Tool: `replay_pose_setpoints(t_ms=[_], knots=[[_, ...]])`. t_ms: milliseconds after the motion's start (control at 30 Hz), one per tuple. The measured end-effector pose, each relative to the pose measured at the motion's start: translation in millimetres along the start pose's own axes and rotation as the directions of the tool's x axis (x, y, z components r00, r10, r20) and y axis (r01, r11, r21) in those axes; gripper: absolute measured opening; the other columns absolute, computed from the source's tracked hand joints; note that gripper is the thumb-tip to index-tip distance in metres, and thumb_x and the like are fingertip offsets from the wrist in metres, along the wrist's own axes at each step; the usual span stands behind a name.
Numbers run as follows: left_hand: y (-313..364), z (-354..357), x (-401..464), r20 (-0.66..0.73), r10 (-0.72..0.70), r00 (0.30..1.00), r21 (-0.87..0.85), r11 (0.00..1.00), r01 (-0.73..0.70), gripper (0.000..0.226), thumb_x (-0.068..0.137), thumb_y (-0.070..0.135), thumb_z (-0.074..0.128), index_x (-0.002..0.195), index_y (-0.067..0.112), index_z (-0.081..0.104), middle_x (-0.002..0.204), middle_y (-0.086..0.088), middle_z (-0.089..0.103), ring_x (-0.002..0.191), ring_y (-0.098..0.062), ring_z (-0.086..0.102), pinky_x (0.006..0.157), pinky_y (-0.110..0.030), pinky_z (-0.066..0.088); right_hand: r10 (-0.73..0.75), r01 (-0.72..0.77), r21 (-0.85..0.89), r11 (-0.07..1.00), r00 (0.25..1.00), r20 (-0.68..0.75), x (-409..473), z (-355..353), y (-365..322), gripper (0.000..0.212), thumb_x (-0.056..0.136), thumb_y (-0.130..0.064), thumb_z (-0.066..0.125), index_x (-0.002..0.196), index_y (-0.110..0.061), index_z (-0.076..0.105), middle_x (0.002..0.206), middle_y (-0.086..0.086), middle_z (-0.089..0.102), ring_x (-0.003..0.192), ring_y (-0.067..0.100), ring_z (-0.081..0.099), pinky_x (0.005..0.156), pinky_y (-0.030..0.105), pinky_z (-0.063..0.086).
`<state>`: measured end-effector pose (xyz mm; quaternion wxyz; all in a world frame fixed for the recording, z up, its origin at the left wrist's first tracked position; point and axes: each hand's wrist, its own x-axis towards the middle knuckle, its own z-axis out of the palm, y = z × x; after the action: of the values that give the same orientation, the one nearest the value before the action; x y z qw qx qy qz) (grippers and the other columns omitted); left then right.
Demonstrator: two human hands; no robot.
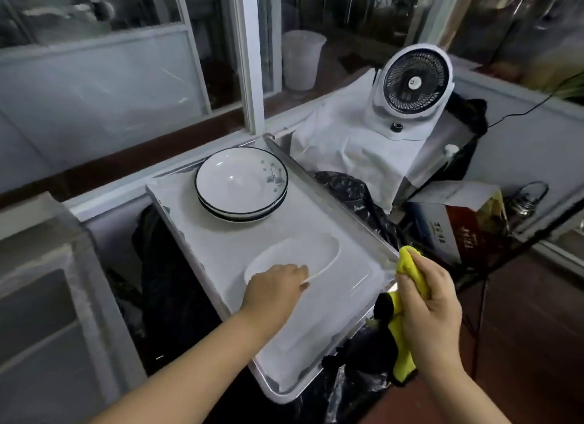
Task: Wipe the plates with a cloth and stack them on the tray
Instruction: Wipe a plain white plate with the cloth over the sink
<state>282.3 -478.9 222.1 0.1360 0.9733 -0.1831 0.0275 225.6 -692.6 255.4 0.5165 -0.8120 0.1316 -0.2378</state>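
Note:
A metal tray (319, 338) lies in front of me, its long side running away to the upper left. At its far end sits a stack of white plates with dark rims (241, 183). Nearer to me a plain white oval plate (303, 253) lies flat on the tray. My left hand (273, 289) rests on that plate's near edge with fingers curled over the rim. My right hand (429, 306) hovers beside the tray's right edge, closed around a yellow cloth (407, 267) that hangs down below the fist.
A white desk fan (410, 85) stands on a white cloth-covered surface at the back right. Black plastic bags (354, 190) lie beside and under the tray. A cardboard box (461, 224) and metal kettle (524, 202) sit right. Window frames run behind.

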Motion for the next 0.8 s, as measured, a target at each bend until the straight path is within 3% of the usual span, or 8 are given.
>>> replay_pose_setpoints(t_ms=[100, 167, 367, 500, 600, 700, 733, 800], knots=[[4.8, 16.8, 12.9, 0.088, 0.111, 0.99, 0.248, 0.96, -0.13, 0.036, 0.045, 0.024, 0.09, 0.074, 0.021, 0.07, 0.064, 0.006, 0.061, 0.056, -0.011, 0.059, 0.038, -0.022, 0.035, 0.034, -0.034, 0.001, 0.999, 0.999, 0.002, 5.4, -1.6, 11.0, 0.04, 0.087, -0.005, 0.064, 0.117, -0.03, 0.061, 0.115, -0.01, 0.058, 0.104, -0.009, 0.05, 0.095, 0.023, 0.037], [2.9, 29.9, 19.1, 0.108, 0.122, 0.987, 0.322, 0.935, -0.151, 0.048, 0.022, 0.009, 0.084, 0.067, 0.019, 0.071, 0.059, 0.006, 0.06, 0.05, -0.01, 0.058, 0.036, -0.019, 0.035, 0.051, -0.051, 0.0, 0.999, 0.999, 0.005, 8.1, -0.5, 16.1, 0.04, 0.086, -0.003, 0.064, 0.115, -0.031, 0.061, 0.114, -0.013, 0.058, 0.104, -0.013, 0.049, 0.095, 0.021, 0.037], [-1.4, 64.3, 27.9, 0.149, 0.162, 0.975, 0.335, 0.92, -0.204, 0.046, 0.034, 0.007, 0.079, 0.079, 0.015, 0.073, 0.072, 0.0, 0.066, 0.063, -0.015, 0.063, 0.053, -0.025, 0.052, 0.084, -0.083, -0.008, 0.996, 0.996, 0.023, 16.9, 10.0, 30.2, 0.042, 0.085, -0.001, 0.064, 0.115, -0.031, 0.06, 0.113, -0.018, 0.057, 0.105, -0.015, 0.048, 0.091, 0.014, 0.035], [-4.5, 75.9, 24.2, 0.284, 0.124, 0.951, 0.268, 0.942, -0.203, 0.066, 0.034, 0.056, 0.088, 0.085, 0.017, 0.077, 0.084, 0.0, 0.073, 0.076, -0.013, 0.069, 0.062, -0.024, 0.056, 0.108, -0.107, -0.017, 0.994, 0.994, 0.03, 22.9, 14.1, 38.0, 0.04, 0.086, -0.004, 0.063, 0.116, -0.03, 0.061, 0.112, -0.023, 0.056, 0.105, -0.014, 0.049, 0.088, 0.013, 0.036], [-2.4, 71.8, 25.2, 0.297, 0.109, 0.949, 0.215, 0.961, -0.177, 0.075, 0.034, 0.068, 0.084, 0.088, 0.016, 0.078, 0.092, -0.002, 0.074, 0.084, -0.013, 0.071, 0.067, -0.024, 0.057, 0.123, -0.122, -0.025, 0.992, 0.991, 0.052, 25.2, 18.6, 39.1, 0.04, 0.087, -0.005, 0.062, 0.116, -0.033, 0.06, 0.112, -0.021, 0.057, 0.104, -0.014, 0.049, 0.087, 0.013, 0.036], [-6.4, 67.1, 29.0, 0.34, 0.08, 0.937, 0.142, 0.981, -0.135, 0.078, 0.062, 0.063, 0.076, 0.12, 0.012, 0.065, 0.129, -0.011, 0.06, 0.118, -0.018, 0.057, 0.096, -0.027, 0.047, 0.125, -0.122, -0.036, 0.992, 0.988, 0.092, 31.7, 30.6, 36.4, 0.041, 0.087, -0.005, 0.062, 0.115, -0.034, 0.06, 0.112, -0.015, 0.057, 0.102, -0.009, 0.051, 0.087, 0.01, 0.034], [-7.2, 61.9, 27.0, 0.328, 0.072, 0.942, 0.141, 0.982, -0.124, 0.074, 0.062, 0.061, 0.077, 0.117, 0.014, 0.066, 0.126, -0.009, 0.062, 0.115, -0.016, 0.059, 0.094, -0.024, 0.046, 0.114, -0.111, -0.038, 0.993, 0.987, 0.116, 35.4, 37.4, 34.4, 0.041, 0.087, -0.004, 0.063, 0.114, -0.034, 0.059, 0.11, -0.016, 0.057, 0.102, -0.005, 0.05, 0.087, 0.007, 0.033], [-13.0, 51.1, 18.8, 0.277, 0.042, 0.96, 0.142, 0.986, -0.084, 0.063, 0.034, 0.059, 0.089, 0.083, 0.022, 0.077, 0.088, 0.003, 0.073, 0.079, -0.01, 0.069, 0.065, -0.016, 0.052, 0.063, -0.057, -0.04, 0.998, 0.982, 0.178, 45.3, 57.0, 29.4, 0.041, 0.086, -0.003, 0.064, 0.111, -0.035, 0.058, 0.108, -0.023, 0.055, 0.104, -0.001, 0.05, 0.086, 0.0, 0.03]])
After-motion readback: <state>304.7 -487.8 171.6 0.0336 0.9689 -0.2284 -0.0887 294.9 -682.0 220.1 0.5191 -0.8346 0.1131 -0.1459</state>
